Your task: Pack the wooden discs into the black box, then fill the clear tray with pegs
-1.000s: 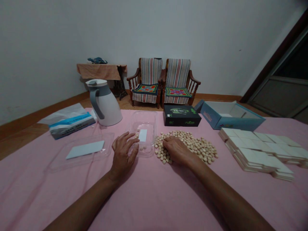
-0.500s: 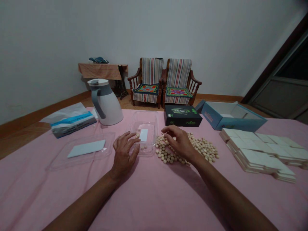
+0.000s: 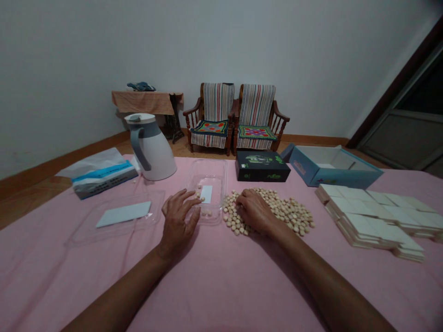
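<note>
My left hand [image 3: 178, 214] lies flat with fingers spread on the pink cloth, its fingertips touching the left edge of a small clear plastic tray [image 3: 209, 191]. That tray holds a white label and a few small beige pieces. My right hand [image 3: 254, 211] rests palm down on a pile of small beige pieces [image 3: 287, 212], fingers curled into the pile at its left side; what they grip is hidden.
A white jug [image 3: 150, 147] stands at the back left beside a tissue pack [image 3: 102, 177]. A larger clear lid [image 3: 117, 216] lies left. A black box [image 3: 262, 166], an open blue box [image 3: 330, 166] and stacked white tiles [image 3: 377, 214] sit to the right.
My right hand, raised half a second ago with pinched fingers above the pile, has come back down onto the pieces. My left hand has stayed at the tray's edge.
</note>
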`<action>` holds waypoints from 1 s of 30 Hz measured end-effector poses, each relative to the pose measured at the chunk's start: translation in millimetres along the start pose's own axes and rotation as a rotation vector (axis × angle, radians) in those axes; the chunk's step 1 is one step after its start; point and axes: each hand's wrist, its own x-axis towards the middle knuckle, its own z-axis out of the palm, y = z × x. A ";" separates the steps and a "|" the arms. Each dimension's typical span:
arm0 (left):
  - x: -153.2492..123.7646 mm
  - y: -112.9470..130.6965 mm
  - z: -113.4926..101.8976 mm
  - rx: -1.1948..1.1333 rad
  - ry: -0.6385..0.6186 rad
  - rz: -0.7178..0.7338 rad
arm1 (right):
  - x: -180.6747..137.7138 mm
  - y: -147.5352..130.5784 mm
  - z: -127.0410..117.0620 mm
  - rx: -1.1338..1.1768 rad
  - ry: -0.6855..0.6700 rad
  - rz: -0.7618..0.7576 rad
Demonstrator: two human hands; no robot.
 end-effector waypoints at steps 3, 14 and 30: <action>-0.3 -0.5 1.1 0.001 -0.002 0.001 | 1.7 0.5 -10.7 0.210 0.138 0.104; -0.6 -0.6 1.1 0.004 0.009 0.017 | 8.0 -12.0 -18.8 0.964 0.267 0.110; -0.9 -3.2 2.2 0.015 0.009 0.023 | 0.7 -2.8 0.3 -0.091 -0.224 -0.175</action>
